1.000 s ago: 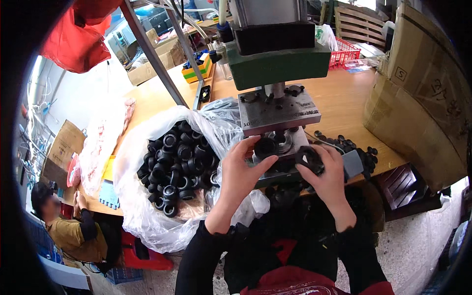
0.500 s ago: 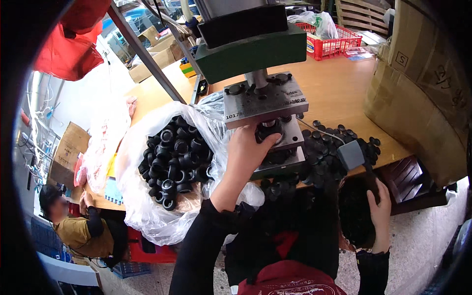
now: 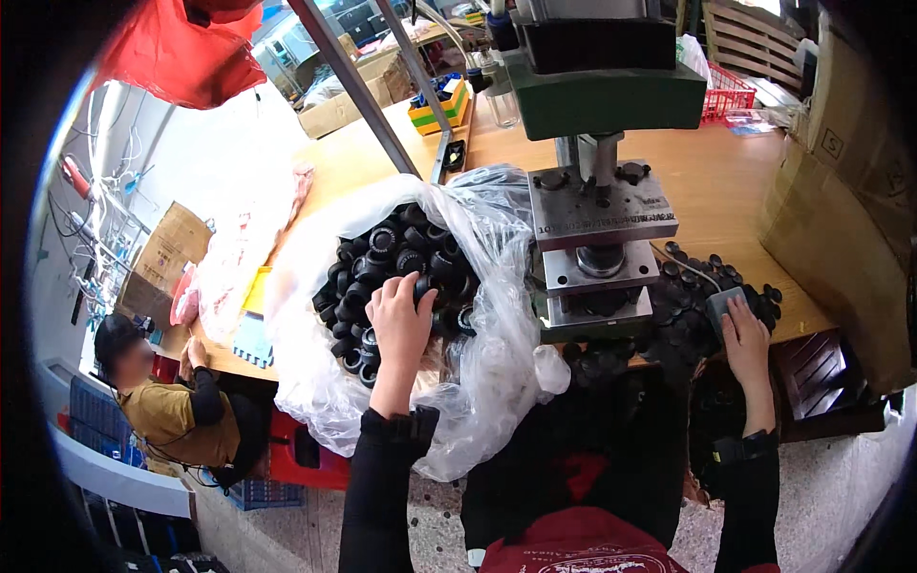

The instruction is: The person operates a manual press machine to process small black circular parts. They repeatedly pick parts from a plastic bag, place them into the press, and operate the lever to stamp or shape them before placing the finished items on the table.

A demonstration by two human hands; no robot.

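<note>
Brown wooden counter [image 3: 731, 186] carries an upright green-and-steel press [image 3: 616, 95], plates apart, a round part between them. Left of it sits a translucent white plastic bag [image 3: 511, 368], its mouth spread, filled with small tyre-like black rings [image 3: 358, 286]. Left hand [image 3: 399, 320], at the pile inside the bag: thumb and fingers narrowed on one ring [image 3: 426, 286]. Right hand [image 3: 750, 351]: fingers extended, tips resting on a small grey box [image 3: 723, 307], beside flat black discs [image 3: 683, 325].

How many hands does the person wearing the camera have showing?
2: the left hand at the black rings in the plastic bag, the right hand on the grey box.
</note>
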